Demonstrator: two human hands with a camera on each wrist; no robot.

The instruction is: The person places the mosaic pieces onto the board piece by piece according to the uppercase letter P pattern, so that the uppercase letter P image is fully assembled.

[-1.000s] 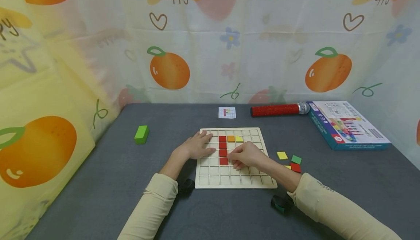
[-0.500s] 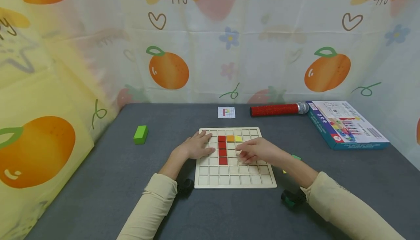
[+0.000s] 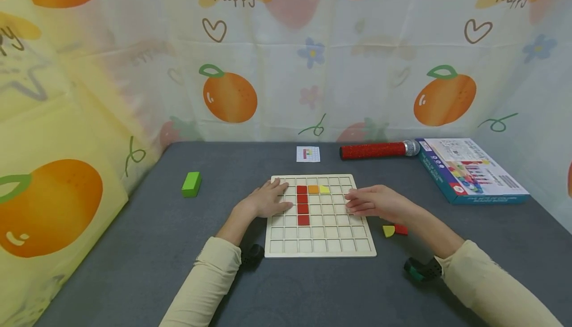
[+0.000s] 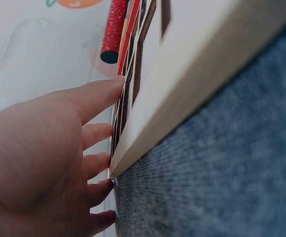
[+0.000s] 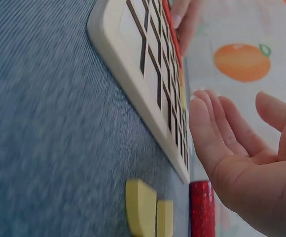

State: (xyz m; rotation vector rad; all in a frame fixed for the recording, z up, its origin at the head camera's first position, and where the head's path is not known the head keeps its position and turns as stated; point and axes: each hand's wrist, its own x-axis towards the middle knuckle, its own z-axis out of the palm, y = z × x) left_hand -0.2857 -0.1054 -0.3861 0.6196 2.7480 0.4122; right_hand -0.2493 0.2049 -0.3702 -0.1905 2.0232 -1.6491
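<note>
A pale wooden grid board point(image 3: 319, 245) lies on the grey table. Several red tiles point(image 3: 302, 209) form a column in its cells, with an orange tile point(image 3: 314, 189) and a yellow tile point(image 3: 324, 189) beside the top one. My left hand point(image 3: 266, 200) rests on the board's left edge, fingers spread; the left wrist view shows its fingertips along the rim. Over the board's right edge is my right hand point(image 3: 377, 202), its fingers extended and thumb apart in the right wrist view, holding nothing. A yellow rounded piece point(image 3: 389, 230) and a red piece point(image 3: 401, 229) lie below it, the red one partly covered by the forearm.
A small pattern card point(image 3: 308, 154) lies behind the board. At the back right are a red glittery microphone point(image 3: 373, 151) and a flat printed box point(image 3: 475, 173). A green block point(image 3: 191, 184) stands to the left. A printed curtain point(image 3: 286, 69) hangs behind the table.
My right hand has moved right, from beside the red column to the board's right edge, and its fingers have straightened. My left hand has stayed in place.
</note>
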